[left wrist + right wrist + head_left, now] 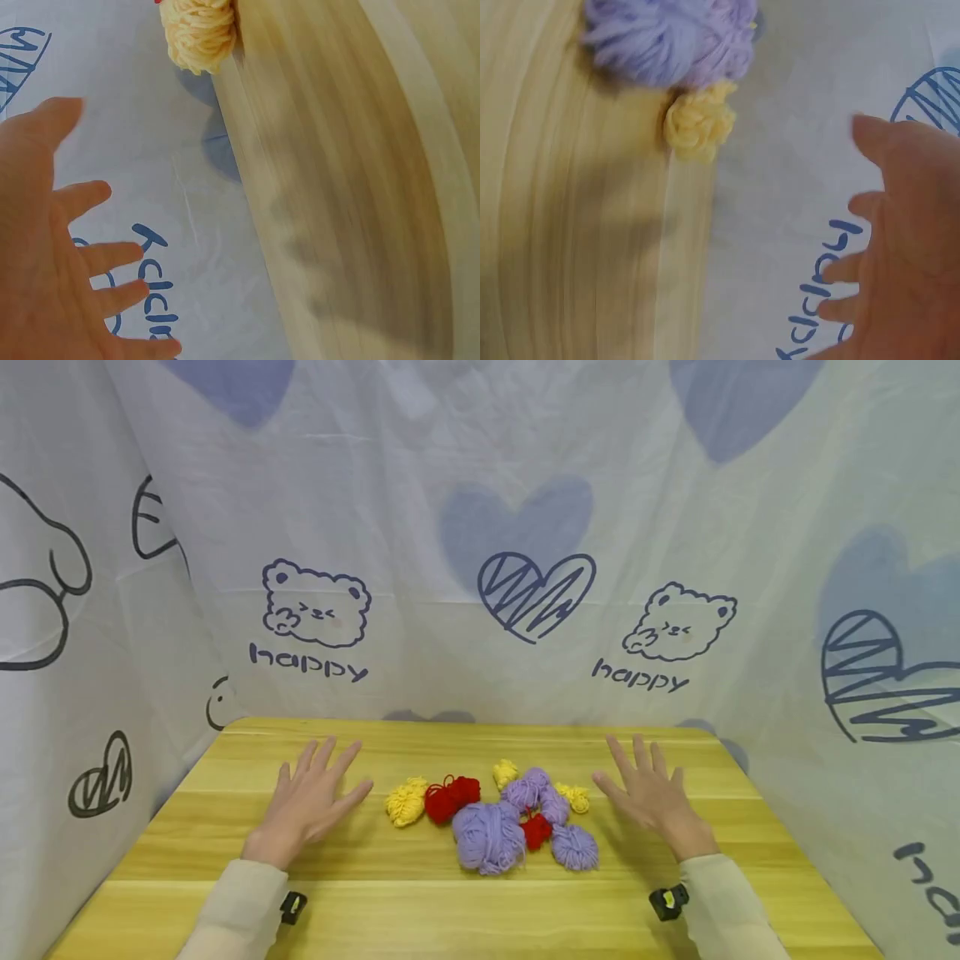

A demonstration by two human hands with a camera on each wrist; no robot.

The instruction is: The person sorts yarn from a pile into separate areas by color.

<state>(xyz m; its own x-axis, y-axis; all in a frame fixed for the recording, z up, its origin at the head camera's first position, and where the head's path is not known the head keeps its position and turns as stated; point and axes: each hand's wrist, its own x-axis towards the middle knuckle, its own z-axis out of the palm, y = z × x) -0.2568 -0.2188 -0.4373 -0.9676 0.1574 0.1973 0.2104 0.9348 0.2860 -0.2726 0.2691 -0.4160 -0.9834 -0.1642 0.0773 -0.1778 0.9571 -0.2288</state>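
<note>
Balls of yarn lie grouped in the middle of the wooden table. My left hand (pixel 306 802), fingers spread and holding nothing, hovers left of them, nearest a yellow yarn ball (pixel 406 802). Beside that one is a red yarn ball (pixel 452 799). A large purple yarn ball (pixel 489 837) sits at the front, with a small red yarn ball (pixel 536 831) at its right. My right hand (pixel 651 789) is likewise spread, holding nothing, with a small yellow yarn ball (pixel 575 798) closest to it. Another purple yarn ball (pixel 575 847) lies at the front right.
Further purple yarn (pixel 527 788) and a small yellow ball (pixel 506 773) lie at the back of the group. White printed cloth (pixel 427 652) hangs behind the table (pixel 405 918) and along both sides. A small black device (pixel 669 902) is at each wrist.
</note>
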